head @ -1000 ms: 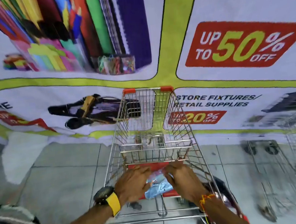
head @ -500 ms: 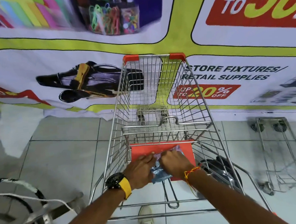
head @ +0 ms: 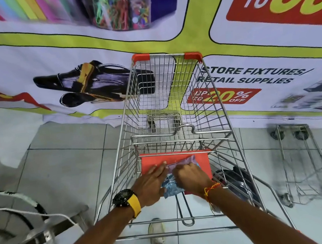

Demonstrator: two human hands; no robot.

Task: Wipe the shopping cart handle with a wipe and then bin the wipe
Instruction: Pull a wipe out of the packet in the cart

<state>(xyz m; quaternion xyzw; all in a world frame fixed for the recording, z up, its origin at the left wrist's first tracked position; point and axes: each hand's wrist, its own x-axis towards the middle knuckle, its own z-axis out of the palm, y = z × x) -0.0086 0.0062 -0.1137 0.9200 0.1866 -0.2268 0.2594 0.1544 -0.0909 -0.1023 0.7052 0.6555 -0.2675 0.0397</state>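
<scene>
A wire shopping cart (head: pixel 174 108) stands in front of me, its red child-seat flap (head: pixel 150 161) near my hands. The cart handle is not clearly visible. Both hands hold a blue and purple wipes packet (head: pixel 172 187) over the flap. My left hand (head: pixel 150 184), with a black watch on a yellow strap, grips the packet's left side. My right hand (head: pixel 191 176), with a red thread on the wrist, pinches the packet's top edge with closed fingers. No loose wipe or bin is visible.
A printed sale banner (head: pixel 250 72) covers the wall just beyond the cart. A second wire cart (head: pixel 304 166) stands to the right. A metal frame with a white cord (head: pixel 27 221) sits at the lower left. My shoes (head: pixel 157 233) are on the grey tiled floor below the cart.
The view has moved closer to the cart and tilted down. Both hands stay together on the packet, and my right fingers have shifted onto its top edge.
</scene>
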